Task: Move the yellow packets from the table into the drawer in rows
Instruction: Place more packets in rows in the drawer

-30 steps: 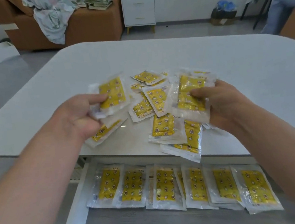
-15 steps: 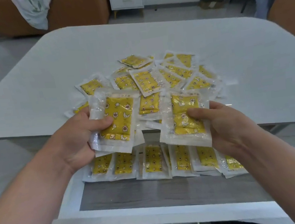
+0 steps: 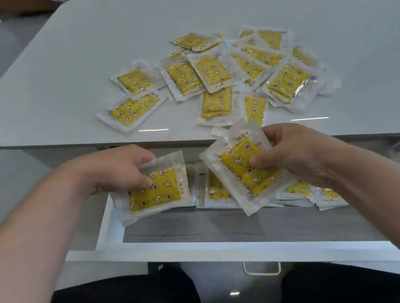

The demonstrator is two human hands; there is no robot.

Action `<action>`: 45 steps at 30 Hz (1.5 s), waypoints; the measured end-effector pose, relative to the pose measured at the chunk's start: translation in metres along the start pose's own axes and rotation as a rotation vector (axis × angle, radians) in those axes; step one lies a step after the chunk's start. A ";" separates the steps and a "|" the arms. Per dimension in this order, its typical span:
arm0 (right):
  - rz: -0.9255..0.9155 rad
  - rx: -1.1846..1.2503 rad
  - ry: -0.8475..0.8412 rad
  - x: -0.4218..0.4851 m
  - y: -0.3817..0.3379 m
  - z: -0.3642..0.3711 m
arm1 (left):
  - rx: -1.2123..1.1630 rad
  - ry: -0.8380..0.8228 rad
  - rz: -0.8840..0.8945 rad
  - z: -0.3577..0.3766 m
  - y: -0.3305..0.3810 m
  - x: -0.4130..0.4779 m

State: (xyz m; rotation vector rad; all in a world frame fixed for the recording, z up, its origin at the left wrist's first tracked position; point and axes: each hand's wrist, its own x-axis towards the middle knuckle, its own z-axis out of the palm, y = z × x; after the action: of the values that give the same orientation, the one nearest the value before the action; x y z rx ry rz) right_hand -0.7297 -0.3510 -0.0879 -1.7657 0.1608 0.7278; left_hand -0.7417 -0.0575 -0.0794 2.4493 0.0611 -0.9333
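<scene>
Head view: both hands over the open drawer [image 3: 203, 231], each with one yellow packet.
Left hand [image 3: 118, 169] pinches a packet [image 3: 156, 192]; right hand [image 3: 292, 152] grips another [image 3: 244, 173], above the drawer's row [image 3: 299, 189]; a pile [image 3: 212, 74] lies on the table [image 3: 79, 40].

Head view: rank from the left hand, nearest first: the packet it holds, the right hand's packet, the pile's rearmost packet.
1. Left packet, in the grip of the left hand, over the drawer.
2. Right packet, in the right hand, alongside.
3. Rearmost packet, far back on the table.
</scene>
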 end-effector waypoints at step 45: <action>-0.169 -0.928 -0.140 0.075 0.076 0.122 | 0.572 0.027 -0.234 0.075 -0.045 0.065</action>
State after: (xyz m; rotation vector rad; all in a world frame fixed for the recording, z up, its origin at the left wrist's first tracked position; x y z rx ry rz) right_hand -0.7529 -0.2458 -0.2095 -2.5417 -0.4968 0.8666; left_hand -0.7476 -0.0632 -0.1885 3.0313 0.1037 -1.1402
